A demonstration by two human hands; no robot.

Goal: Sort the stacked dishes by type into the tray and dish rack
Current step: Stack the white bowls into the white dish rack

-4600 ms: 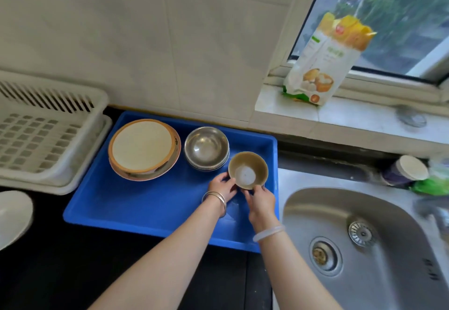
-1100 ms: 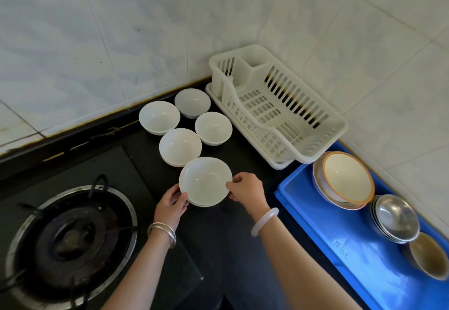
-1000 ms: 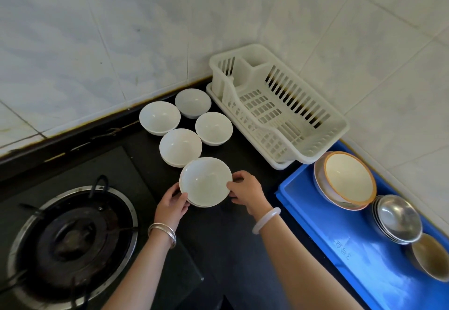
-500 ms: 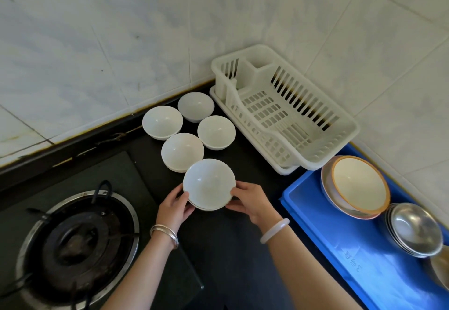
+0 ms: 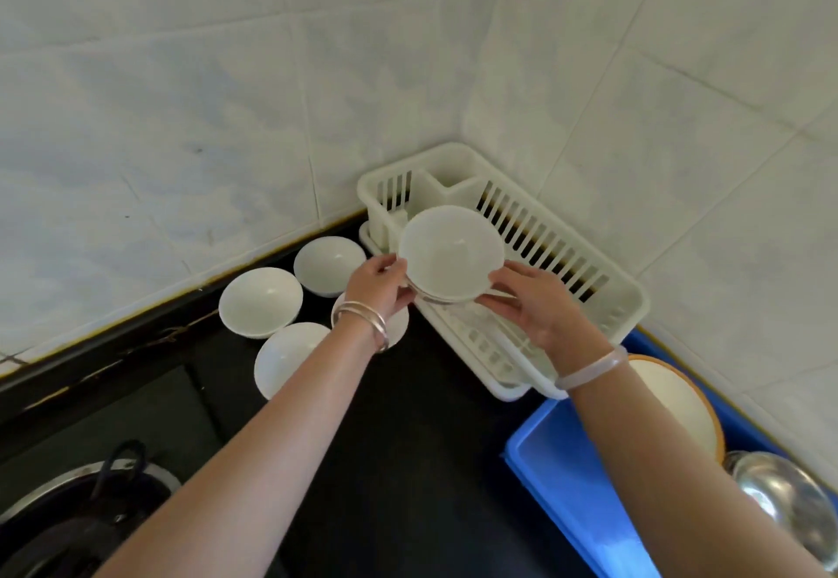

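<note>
The dish rack (image 5: 562, 269) stands in the table's (image 5: 408, 464) back corner, with 4 bowls (image 5: 260, 301) on the table to its left. The tray (image 5: 567, 478) lies at the table's right edge, before the rack, with dishes (image 5: 680, 405) in it. The stove burner (image 5: 90, 527) sits at the front left.

Showing a gas burner (image 5: 68, 527) at the lower left corner, sitting dark and ringed in metal, with a black pan support (image 5: 119, 464) rising over it; lying around it, a black countertop (image 5: 408, 464) running back to the corner; standing behind, pale marbled wall tiles (image 5: 181, 79) meeting at the corner, with a dark strip (image 5: 136, 337) edging their base
</note>
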